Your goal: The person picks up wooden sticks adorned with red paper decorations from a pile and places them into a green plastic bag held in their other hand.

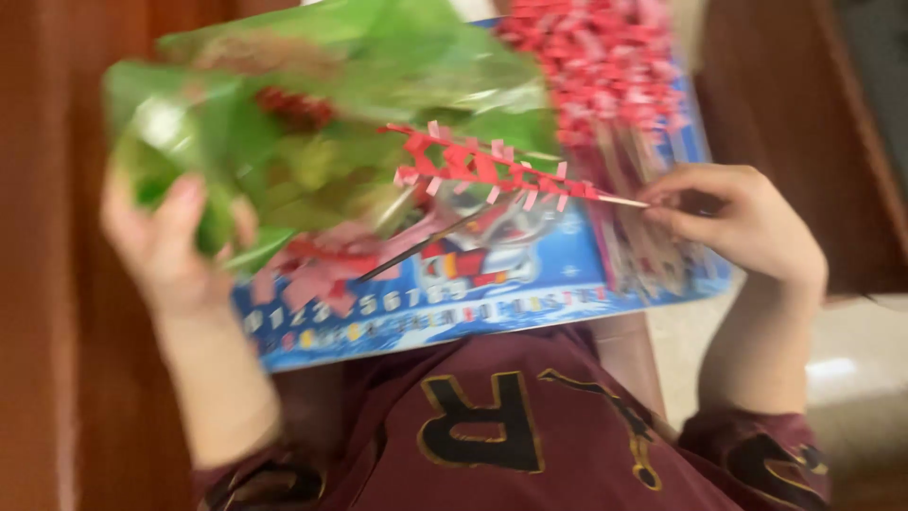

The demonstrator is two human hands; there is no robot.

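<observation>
Our left hand (pixel 165 246) grips the green bag (pixel 312 123), raised over the blue board (pixel 530 284) on our lap. Our right hand (pixel 747 227) pinches a red-fringed stick (pixel 492 168) above that board, its tip at the bag. More sticks (pixel 605 66) lie on the board's far end.

Your left hand (pixel 165 241) grips green translucent plastic bag (pixel 312 114), glossy white glare patches, red blur showing through near top. Your right hand (pixel 747 222) pinches pale wooden stick (pixel 619 200) wrapped in red paper fringe (pixel 482 166), pink-white fringe tips. Pile of finished sticks (pixel 605 57): red with pink-white flecks. Board (pixel 454 308) on your lap: bright blue, cartoon print in white, red, yellow, row of white and multicoloured characters along edge. Your shirt (pixel 511 435): maroon, black lettering outlined gold. Surroundings: reddish-brown wood (pixel 47 189).
</observation>
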